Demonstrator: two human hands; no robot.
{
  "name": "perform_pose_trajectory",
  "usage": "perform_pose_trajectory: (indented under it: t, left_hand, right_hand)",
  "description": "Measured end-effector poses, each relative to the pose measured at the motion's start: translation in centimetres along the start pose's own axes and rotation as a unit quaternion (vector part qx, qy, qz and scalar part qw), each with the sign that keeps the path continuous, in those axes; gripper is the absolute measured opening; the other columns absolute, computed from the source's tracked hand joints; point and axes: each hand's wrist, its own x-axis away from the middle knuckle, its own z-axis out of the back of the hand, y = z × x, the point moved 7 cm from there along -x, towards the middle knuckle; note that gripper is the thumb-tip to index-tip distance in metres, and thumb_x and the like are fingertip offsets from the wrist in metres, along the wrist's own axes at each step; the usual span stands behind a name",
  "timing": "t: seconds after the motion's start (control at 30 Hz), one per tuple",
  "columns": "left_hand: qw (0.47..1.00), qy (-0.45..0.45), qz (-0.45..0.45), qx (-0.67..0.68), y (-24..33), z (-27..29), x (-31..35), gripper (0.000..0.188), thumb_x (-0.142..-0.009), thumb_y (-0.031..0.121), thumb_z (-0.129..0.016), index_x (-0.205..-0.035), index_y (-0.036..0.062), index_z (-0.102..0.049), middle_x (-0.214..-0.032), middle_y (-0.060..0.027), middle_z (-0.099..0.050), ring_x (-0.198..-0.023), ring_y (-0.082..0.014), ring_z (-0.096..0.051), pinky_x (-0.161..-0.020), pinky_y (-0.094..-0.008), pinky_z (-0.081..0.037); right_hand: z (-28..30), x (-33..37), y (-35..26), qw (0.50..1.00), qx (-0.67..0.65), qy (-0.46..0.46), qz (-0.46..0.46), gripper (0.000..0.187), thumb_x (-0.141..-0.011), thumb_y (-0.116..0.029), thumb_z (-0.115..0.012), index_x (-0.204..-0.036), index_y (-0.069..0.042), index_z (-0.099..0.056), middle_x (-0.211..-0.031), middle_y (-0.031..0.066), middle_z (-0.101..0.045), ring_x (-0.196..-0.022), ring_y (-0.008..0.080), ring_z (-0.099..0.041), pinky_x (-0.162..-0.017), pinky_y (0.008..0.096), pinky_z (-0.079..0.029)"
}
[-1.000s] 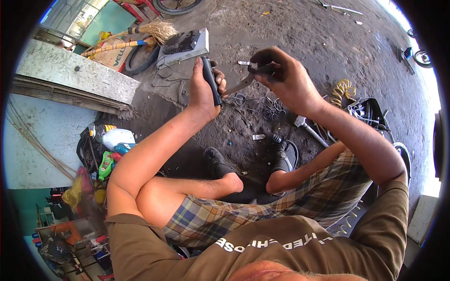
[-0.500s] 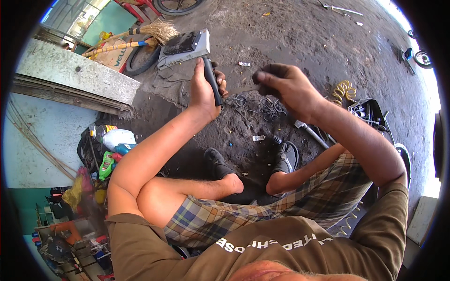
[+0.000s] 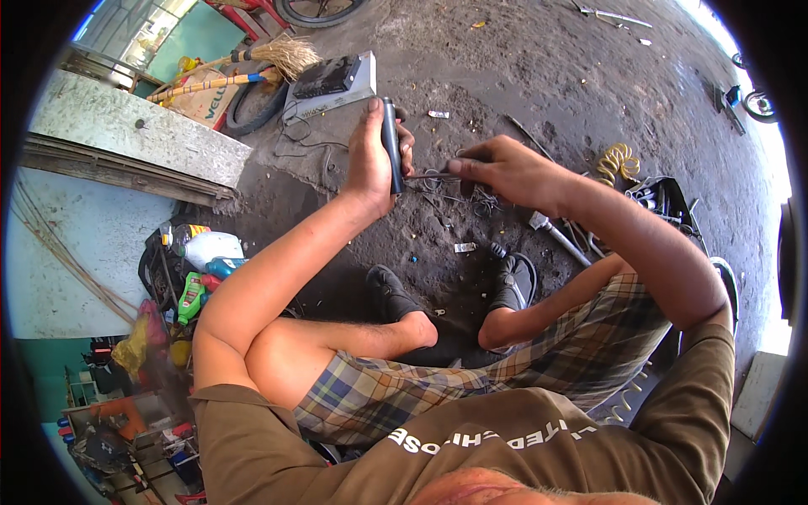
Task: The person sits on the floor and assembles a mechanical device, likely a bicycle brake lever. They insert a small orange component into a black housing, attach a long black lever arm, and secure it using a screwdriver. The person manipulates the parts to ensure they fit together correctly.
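Observation:
A black cylindrical tube (image 3: 391, 143) stands nearly upright in my left hand (image 3: 369, 156), whose fingers are wrapped round it. My right hand (image 3: 505, 172) is to the right of it, thumb and fingers pinched on a thin dark rod (image 3: 427, 177). That rod points left, and its tip reaches the lower part of the tube by my left fingers. Whether it enters the tube or only touches it, I cannot tell. Below and behind the rod, a tangle of thin wire (image 3: 484, 202) lies on the ground.
A grey box with a black top (image 3: 358, 88) stands beyond my left hand, near brooms (image 3: 282, 59) and a tire (image 3: 252, 109). At right are a coiled yellow hose (image 3: 619, 162), a metal-headed tool (image 3: 560, 238) and a tool tray (image 3: 665, 206). Bottles (image 3: 210, 248) cluster at left.
My right hand has come down and slightly left toward the tube, and the thin rod in it now shows against the tube. My left hand has barely shifted, still holding the tube.

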Motion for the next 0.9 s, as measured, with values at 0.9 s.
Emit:
perform_pose_trajectory:
  t: [0.9]
  left_hand:
    - [0.992, 0.01, 0.104, 0.07, -1.8, -1.4, 0.7, 0.054, -0.106, 0.065, -0.056, -0.115, 0.0118, -0.058, -0.075, 0.0005, -0.054, -0.062, -0.0103, -0.051, -0.057, -0.0271, -0.042]
  right_hand:
    - [-2.2, 0.8, -0.3, 0.991, 0.063, 0.101, 0.06, 0.029, -0.095, -0.019, -0.077, -0.113, 0.004, -0.077, -0.086, 0.0154, -0.076, -0.079, 0.0266, -0.075, -0.073, 0.0406, -0.057]
